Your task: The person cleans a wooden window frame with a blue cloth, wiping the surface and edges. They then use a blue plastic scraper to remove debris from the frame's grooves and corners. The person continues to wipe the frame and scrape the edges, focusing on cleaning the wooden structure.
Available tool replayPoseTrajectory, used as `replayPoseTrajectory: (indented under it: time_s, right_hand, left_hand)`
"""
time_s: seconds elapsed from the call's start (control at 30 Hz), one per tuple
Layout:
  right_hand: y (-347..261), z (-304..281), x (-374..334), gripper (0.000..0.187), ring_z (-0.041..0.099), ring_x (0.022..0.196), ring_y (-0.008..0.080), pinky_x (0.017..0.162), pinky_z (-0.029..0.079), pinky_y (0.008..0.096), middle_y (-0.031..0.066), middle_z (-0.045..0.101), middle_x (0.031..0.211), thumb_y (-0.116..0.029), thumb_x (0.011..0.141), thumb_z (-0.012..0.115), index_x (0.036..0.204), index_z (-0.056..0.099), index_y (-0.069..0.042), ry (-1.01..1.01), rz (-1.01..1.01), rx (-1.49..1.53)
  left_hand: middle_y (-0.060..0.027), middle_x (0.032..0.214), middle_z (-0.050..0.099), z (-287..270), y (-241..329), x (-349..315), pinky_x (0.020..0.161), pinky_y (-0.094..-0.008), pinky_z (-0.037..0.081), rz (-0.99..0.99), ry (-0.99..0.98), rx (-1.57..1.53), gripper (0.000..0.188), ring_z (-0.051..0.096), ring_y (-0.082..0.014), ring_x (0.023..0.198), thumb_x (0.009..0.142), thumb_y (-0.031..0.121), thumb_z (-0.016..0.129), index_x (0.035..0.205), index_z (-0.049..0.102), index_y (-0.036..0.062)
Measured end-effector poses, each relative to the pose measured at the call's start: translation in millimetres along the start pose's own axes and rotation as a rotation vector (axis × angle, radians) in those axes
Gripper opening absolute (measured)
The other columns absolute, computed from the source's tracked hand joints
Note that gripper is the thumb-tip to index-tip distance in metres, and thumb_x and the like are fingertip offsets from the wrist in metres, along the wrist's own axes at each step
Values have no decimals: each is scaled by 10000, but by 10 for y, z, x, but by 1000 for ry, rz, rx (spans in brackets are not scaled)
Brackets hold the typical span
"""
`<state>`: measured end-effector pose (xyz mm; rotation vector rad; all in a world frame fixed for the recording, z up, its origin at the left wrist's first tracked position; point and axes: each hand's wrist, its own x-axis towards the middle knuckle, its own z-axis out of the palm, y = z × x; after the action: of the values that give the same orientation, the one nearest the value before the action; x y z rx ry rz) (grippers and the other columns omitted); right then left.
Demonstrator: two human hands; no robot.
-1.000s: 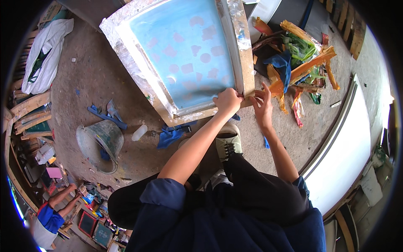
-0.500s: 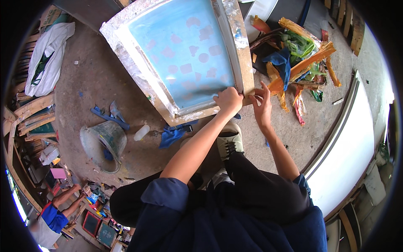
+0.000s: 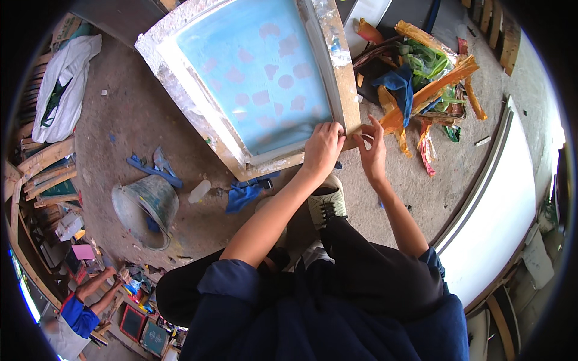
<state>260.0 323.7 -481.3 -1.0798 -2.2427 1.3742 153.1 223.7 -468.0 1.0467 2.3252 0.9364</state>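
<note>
A screen-printing frame (image 3: pixel 198 105) with a pale wooden border and blue mesh (image 3: pixel 241 72) stands tilted in front of me. Grey rounded patches are scattered over the mesh. My left hand (image 3: pixel 324 147) is closed on the frame's near right corner, its fingers curled over the inner edge. Just right of it, my right hand (image 3: pixel 372 150) pinches at a brown strip (image 3: pixel 355 137) on that same corner, thumb below and forefinger raised. What lies between the left fingertips is hidden.
A heap of torn orange tape and green plastic (image 3: pixel 430 78) lies right of the frame. On the left stand a tipped grey bucket (image 3: pixel 147 201), a plastic bottle (image 3: pixel 199 191) and blue cloth (image 3: pixel 245 195). A white panel (image 3: pixel 494 216) leans at right. Another person (image 3: pixel 78 316) works at lower left.
My left hand has turned, its fingers now further over the corner. The right hand stays by the corner. The whole view has shifted slightly left.
</note>
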Motion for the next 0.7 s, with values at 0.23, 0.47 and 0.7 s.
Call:
replayPoseTrajectory:
  time_s: [0.23,0.47,0.7]
  right_hand:
    - [3,9,18,583,605,884,187,799,518,322,107,594,991,-16,805,643,1316,363,-31,-8,-29,48]
    - [4,10,16,558,597,915,172,827,511,319,105,585,1005,2,826,619,1322,365,-36,-16,-6,80]
    - [33,10,18,559,594,919,170,832,511,319,103,580,1002,0,829,618,1323,359,-33,-15,-3,88]
  left_hand:
    - [-53,807,611,-31,-256,62,697,-310,509,349,-54,211,128,604,-207,796,779,154,662,838,593,65]
    - [-27,798,606,-12,-446,185,640,-274,536,616,-65,341,107,611,-163,767,780,147,644,834,602,66]
    - [-30,747,579,-37,-504,305,549,-247,547,778,-76,318,65,624,-149,726,738,85,600,796,574,72]
